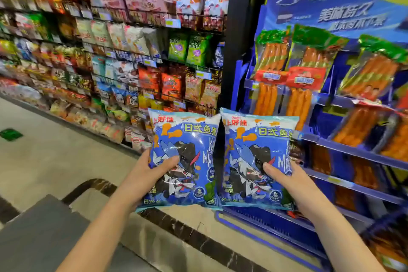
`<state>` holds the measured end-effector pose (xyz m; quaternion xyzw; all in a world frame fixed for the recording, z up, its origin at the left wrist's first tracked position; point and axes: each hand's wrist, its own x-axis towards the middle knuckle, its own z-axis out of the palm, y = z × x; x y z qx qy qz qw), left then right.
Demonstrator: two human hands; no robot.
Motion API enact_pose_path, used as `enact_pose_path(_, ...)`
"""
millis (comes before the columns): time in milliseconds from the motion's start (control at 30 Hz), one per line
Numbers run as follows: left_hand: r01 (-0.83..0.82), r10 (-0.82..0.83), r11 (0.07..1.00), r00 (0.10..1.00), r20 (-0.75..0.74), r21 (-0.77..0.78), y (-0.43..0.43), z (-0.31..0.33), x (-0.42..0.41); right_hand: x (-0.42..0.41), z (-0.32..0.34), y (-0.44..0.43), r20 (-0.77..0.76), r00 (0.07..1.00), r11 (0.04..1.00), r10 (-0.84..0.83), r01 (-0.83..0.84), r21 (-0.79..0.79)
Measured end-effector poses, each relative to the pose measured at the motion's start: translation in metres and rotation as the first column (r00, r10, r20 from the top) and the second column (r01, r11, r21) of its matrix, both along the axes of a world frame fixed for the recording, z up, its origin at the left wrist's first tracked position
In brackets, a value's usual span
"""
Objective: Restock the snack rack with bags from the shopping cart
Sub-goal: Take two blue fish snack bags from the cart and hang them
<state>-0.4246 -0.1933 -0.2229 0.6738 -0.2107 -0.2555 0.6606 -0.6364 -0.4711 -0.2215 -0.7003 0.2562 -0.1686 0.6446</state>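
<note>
I hold two identical blue snack bags upright side by side in front of the shelves. My left hand point(152, 172) grips the left blue bag point(187, 139) by its lower left edge, thumb across the front. My right hand point(284, 176) grips the right blue bag point(254, 146) by its lower right edge, thumb on the front. The two bags touch along their inner edges. Behind them stands the snack rack point(132, 55), a dark wire rack with rows packed with colourful bags. The shopping cart is out of view.
A blue cardboard display stand point(331, 99) with packs of orange sausages stands at the right, close behind the right bag. A black post point(240, 28) separates it from the rack. A grey surface point(39, 238) lies at lower left above the tiled floor point(55, 157).
</note>
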Motion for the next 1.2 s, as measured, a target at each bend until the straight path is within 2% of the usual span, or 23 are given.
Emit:
enact_pose_path(267,-0.124,0.124,0.992,0.992,-0.027,-0.004,0.092,0.01,0.096,0.128,0.012,0.063,0.029,0.993,0.993,0.115,-0.115,0.016)
enact_pose_path(533,-0.21,0.21,0.977,0.978,0.005,-0.028,0.102,0.014,0.205,0.263,0.021,0.069,0.081,0.983,0.986,0.168,-0.165,-0.036)
enact_pose_path(767,-0.2,0.199,0.98,0.978,0.065,0.019,0.054,0.033,0.33,0.383,0.019,0.029,0.158,0.982,0.995,0.103,-0.103,-0.008)
enact_pose_path(1000,-0.146,0.131,0.987,0.973,0.191,0.065,-0.012,0.046,0.446,0.47,0.032,-0.027,0.159,0.987,1.0,0.027,-0.024,-0.019)
enact_pose_path(1200,0.011,-0.023,0.997,0.987,0.161,0.072,-0.076,0.057,0.521,0.506,0.051,-0.065,0.15,0.984,0.995,-0.094,0.1,-0.029)
